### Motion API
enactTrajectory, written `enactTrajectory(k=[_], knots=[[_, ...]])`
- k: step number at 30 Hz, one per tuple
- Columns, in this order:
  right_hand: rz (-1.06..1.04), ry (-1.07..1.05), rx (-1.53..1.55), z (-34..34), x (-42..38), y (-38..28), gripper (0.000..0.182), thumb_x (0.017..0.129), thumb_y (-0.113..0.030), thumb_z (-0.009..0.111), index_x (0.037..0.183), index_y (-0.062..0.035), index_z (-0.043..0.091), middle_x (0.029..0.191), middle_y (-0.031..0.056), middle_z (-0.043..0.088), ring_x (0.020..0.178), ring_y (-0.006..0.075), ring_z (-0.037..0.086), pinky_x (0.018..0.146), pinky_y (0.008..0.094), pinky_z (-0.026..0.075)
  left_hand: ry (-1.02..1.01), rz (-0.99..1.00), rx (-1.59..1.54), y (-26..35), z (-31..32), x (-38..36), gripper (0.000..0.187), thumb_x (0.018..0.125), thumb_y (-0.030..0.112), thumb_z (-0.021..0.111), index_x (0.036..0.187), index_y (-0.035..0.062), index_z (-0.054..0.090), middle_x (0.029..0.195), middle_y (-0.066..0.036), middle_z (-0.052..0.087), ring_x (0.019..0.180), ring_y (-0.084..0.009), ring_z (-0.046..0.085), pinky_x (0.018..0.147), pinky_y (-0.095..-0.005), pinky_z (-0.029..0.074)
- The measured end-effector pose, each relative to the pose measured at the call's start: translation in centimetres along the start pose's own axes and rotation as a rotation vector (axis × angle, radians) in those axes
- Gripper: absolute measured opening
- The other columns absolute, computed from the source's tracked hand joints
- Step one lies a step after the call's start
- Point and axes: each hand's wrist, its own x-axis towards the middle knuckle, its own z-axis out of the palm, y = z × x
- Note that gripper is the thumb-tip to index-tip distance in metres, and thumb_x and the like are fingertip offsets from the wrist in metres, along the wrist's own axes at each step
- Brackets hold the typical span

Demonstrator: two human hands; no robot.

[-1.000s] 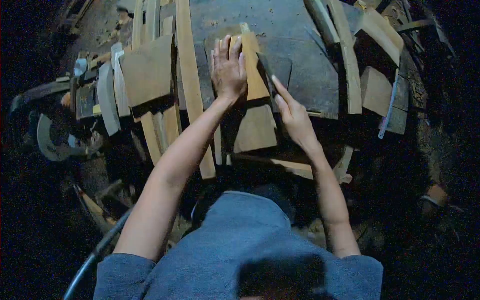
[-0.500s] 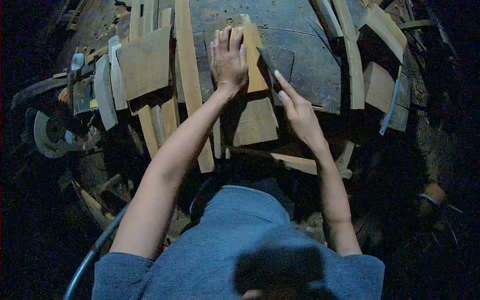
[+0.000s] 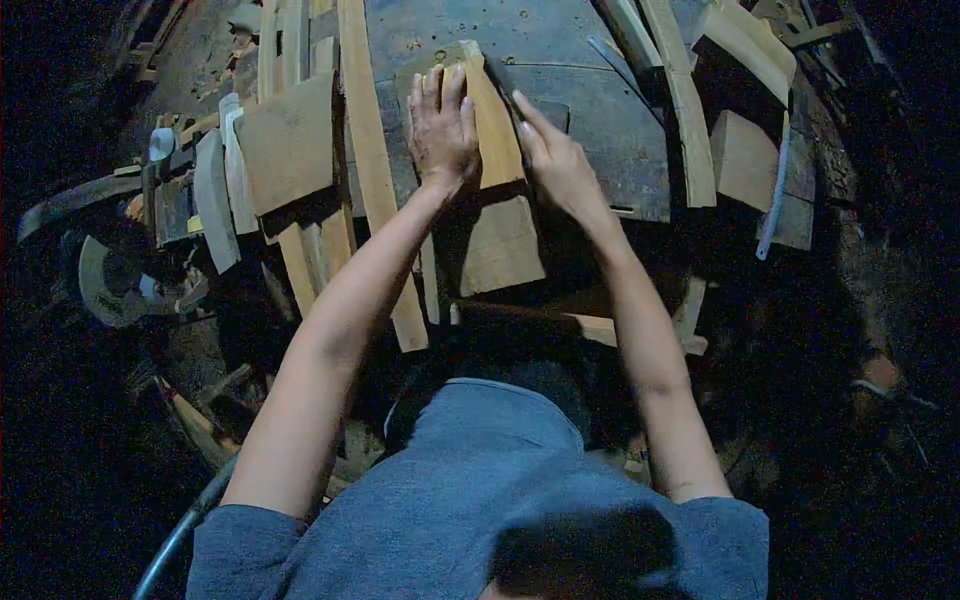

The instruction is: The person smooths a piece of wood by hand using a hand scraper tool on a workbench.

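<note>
My left hand [image 3: 443,135] lies flat on a pale wooden piece [image 3: 495,130], fingers stretched out and pressed on its left part. The piece has a slanted right edge and rests on a workbench [image 3: 610,150]. In my right hand [image 3: 562,165] is a dark narrow tool [image 3: 497,80], perhaps a file, with the index finger stretched along it. The tool lies along the piece's right edge, and its grip is hidden in my hand. Just nearer to me, a wooden block [image 3: 503,245] sits below the piece.
A long wooden strip [image 3: 372,170] runs left of my left hand, beside a square wooden board [image 3: 287,140]. On the right stand another long strip [image 3: 685,120], wooden blocks [image 3: 747,165] and a thin blue blade [image 3: 775,200]. An angle grinder-like disc [image 3: 95,280] is at far left.
My right hand and the dark tool have moved away from me and to the left, up along the piece's right edge. My left hand stays on the piece; the view has shifted slightly.
</note>
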Motion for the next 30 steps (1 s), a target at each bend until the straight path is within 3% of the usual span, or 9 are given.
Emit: enactTrajectory(k=[4,5,8,13,18,20,24,28,30], knots=[[-0.041,0.006,0.020,-0.4,-3.0,0.0,0.045,0.098,-0.030,0.040,0.142,-0.0217,0.041,0.100,0.0299,0.062,0.096,0.0480,0.058,0.081,0.0517,0.047,-0.009,-0.011,0.023,-0.1,0.2,0.0,0.041,0.093,0.025,0.048,0.134,0.0168,0.047,0.142,-0.011,0.039,0.136,-0.0376,0.029,0.112,-0.0500,0.024],[0.063,-0.059,-0.037,-1.0,-5.1,-0.9,0.045,0.098,-0.028,0.041,0.142,-0.0223,0.040,0.110,0.0286,0.060,0.101,0.0466,0.057,0.085,0.0493,0.047,-0.013,-0.026,0.023,0.0,0.1,0.0,0.041,0.093,0.025,0.048,0.134,0.0168,0.047,0.142,-0.011,0.039,0.136,-0.0376,0.029,0.112,-0.0500,0.024],[0.009,-0.038,-0.015,-1.1,-7.2,-1.3,0.044,0.098,-0.027,0.041,0.142,-0.0220,0.041,0.111,0.0287,0.059,0.102,0.0468,0.056,0.085,0.0488,0.047,-0.030,-0.047,0.023,0.3,-0.5,-0.2,0.042,0.093,0.026,0.048,0.134,0.0171,0.047,0.143,-0.010,0.039,0.137,-0.0368,0.028,0.112,-0.0497,0.024],[-0.018,0.007,-0.036,-0.3,1.0,-0.8,0.043,0.097,-0.028,0.041,0.140,-0.0204,0.043,0.098,0.0314,0.060,0.092,0.0484,0.058,0.077,0.0517,0.047,0.022,0.013,0.027,-0.3,0.2,-0.1,0.043,0.093,0.026,0.048,0.135,0.0183,0.047,0.143,-0.010,0.039,0.136,-0.0370,0.028,0.113,-0.0493,0.023],[0.026,-0.030,-0.059,-0.9,-6.4,-1.2,0.044,0.098,-0.028,0.041,0.141,-0.0224,0.042,0.092,0.0304,0.061,0.086,0.0475,0.060,0.073,0.0511,0.047,-0.018,-0.033,-0.015,-0.2,0.0,-0.3,0.044,0.093,0.026,0.048,0.136,0.0191,0.045,0.144,-0.010,0.038,0.137,-0.0371,0.028,0.113,-0.0502,0.022],[0.108,-0.070,-0.022,-1.3,-7.5,-1.7,0.044,0.098,-0.028,0.041,0.142,-0.0216,0.042,0.093,0.0303,0.061,0.089,0.0465,0.060,0.074,0.0509,0.047,-0.025,-0.029,-0.012,0.3,-0.3,0.0,0.043,0.093,0.026,0.048,0.136,0.0190,0.046,0.144,-0.010,0.038,0.137,-0.0369,0.028,0.113,-0.0509,0.022],[-0.132,0.021,0.007,-0.2,0.5,0.1,0.045,0.098,-0.029,0.042,0.141,-0.0178,0.042,0.109,0.0289,0.058,0.095,0.0461,0.059,0.079,0.0492,0.048,-0.036,-0.020,0.010,0.1,-0.1,0.0,0.041,0.093,0.026,0.048,0.134,0.0177,0.047,0.143,-0.009,0.038,0.137,-0.0369,0.028,0.113,-0.0497,0.022],[-0.056,0.003,-0.016,-0.7,-2.9,-0.4,0.045,0.098,-0.029,0.042,0.141,-0.0197,0.041,0.116,0.0267,0.057,0.102,0.0463,0.056,0.086,0.0496,0.047,-0.020,-0.011,0.073,0.2,-0.2,0.0,0.042,0.094,0.026,0.049,0.135,0.0184,0.046,0.144,-0.009,0.039,0.136,-0.0384,0.029,0.110,-0.0482,0.028],[0.113,-0.099,-0.049,-1.5,-5.8,-2.0,0.045,0.098,-0.029,0.041,0.142,-0.0211,0.041,0.118,0.0254,0.057,0.104,0.0465,0.055,0.090,0.0486,0.046,-0.033,-0.040,0.046,0.2,0.0,0.2,0.042,0.094,0.026,0.049,0.135,0.0179,0.047,0.144,-0.009,0.039,0.136,-0.0376,0.028,0.111,-0.0490,0.026]])
